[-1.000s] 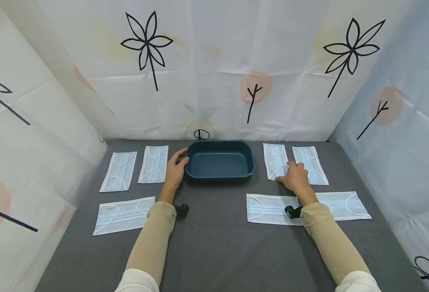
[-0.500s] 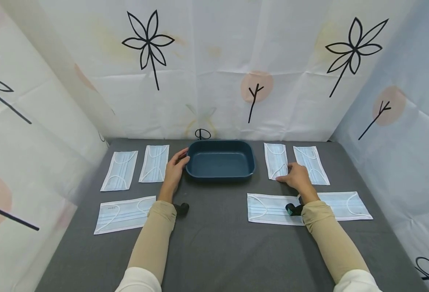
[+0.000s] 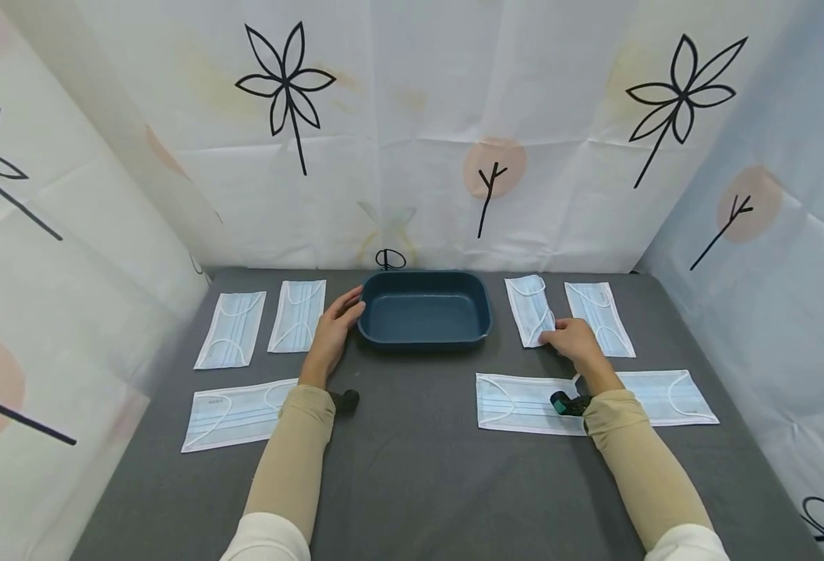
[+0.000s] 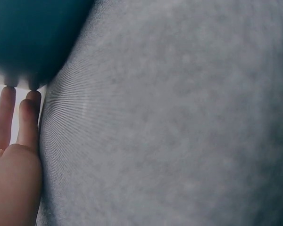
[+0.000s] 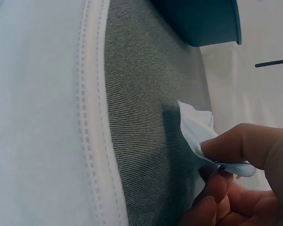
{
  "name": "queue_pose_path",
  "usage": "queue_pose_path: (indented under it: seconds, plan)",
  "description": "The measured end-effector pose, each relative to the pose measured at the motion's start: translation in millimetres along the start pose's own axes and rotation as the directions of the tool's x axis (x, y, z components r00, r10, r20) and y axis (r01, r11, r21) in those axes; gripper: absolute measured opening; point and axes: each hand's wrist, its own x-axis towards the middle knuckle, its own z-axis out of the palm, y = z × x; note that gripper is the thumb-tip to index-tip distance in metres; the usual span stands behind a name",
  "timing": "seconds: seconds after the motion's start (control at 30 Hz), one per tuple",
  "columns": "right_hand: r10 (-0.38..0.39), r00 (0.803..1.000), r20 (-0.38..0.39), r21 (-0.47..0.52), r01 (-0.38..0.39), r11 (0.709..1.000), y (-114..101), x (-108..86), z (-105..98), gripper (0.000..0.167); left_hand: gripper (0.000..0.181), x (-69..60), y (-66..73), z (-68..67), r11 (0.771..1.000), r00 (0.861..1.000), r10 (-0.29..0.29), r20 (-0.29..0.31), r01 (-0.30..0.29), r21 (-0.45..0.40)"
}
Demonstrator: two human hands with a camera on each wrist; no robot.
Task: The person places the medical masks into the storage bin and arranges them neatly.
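A dark blue rectangular tray (image 3: 426,344) stands at the back middle of the grey table. My left hand (image 3: 330,339) is at its left end; in the left wrist view, nearly straight fingers (image 4: 4,113) touch the tray's side (image 4: 33,35). To the tray's right, my right hand (image 3: 574,341) pinches the near edge of a pale blue face mask (image 3: 526,302). Seen from the right wrist, thumb and fingertips squeeze that mask (image 5: 193,128), which is bent and partly raised. Another face mask (image 3: 599,315) lies flat just right of this hand.
Two upright masks (image 3: 229,331) (image 3: 297,315) and a sideways mask (image 3: 239,414) lie on the left. Below my right forearm lie sideways masks (image 3: 524,403) (image 3: 671,397). Printed white cloth walls (image 3: 412,156) enclose the table's back and sides.
The right fingers have closed on the mask's near edge, and the mask has tilted and lifted slightly. My left hand keeps its place at the tray.
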Motion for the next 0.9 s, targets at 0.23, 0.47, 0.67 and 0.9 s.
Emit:
queue_pose_path:
  seconds: [0.23, 0.47, 0.67, 0.9]
  plan:
    - [0.002, 1.000, 0.015, 0.075, -0.003, 0.997, -4.0, -5.6, -2.1, 0.052, 0.050, -1.4, 1.9, -3.9, 1.000, 1.000, -0.007, 0.010, 0.007, 0.003]
    - [0.026, 0.998, -0.064, 0.194, -0.013, 0.981, 1.5, -7.5, -1.0, 0.049, 0.051, -0.1, -2.4, -1.7, 0.999, 0.999, -0.032, 0.026, 0.032, -0.008]
    - [0.018, 0.984, -0.176, 0.327, 0.041, 0.944, 3.1, -5.6, 2.2, 0.051, 0.049, 1.1, -3.2, -1.7, 0.999, 1.000, -0.027, 0.010, 0.027, -0.016]
    - [0.030, 0.975, -0.221, 0.453, 0.076, 0.888, -1.3, -10.1, -2.4, 0.049, 0.049, 0.4, -1.8, -3.1, 1.000, 0.999, -0.029, 0.016, 0.029, -0.010]
